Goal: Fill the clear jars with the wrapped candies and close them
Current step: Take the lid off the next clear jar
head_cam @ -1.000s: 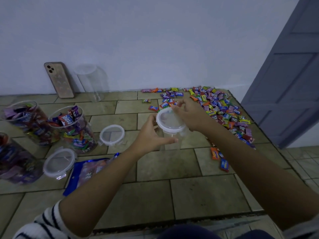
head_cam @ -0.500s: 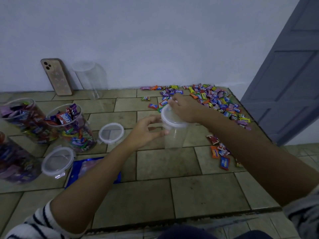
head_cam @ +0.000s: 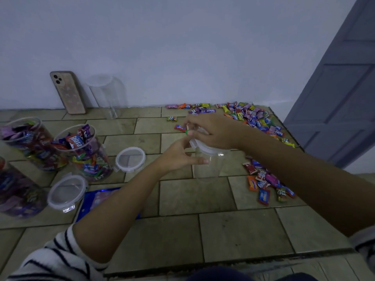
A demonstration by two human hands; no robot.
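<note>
Under the right hand [head_cam: 215, 132], whose curled fingers grip its lid [head_cam: 205, 148], stands an empty jar [head_cam: 207, 167]. The left hand [head_cam: 178, 155] lies with straight fingers against its side, gripping nothing. Left of that hand stand three full jars [head_cam: 87, 155], at least two uncapped, with two loose lids [head_cam: 130, 159] beside them. Beyond it waits a second empty jar [head_cam: 107, 96]. Many candies [head_cam: 253, 118] lie beyond and right of the right hand. Roughly half done, I judge: two jars to fill, the jars to close.
</note>
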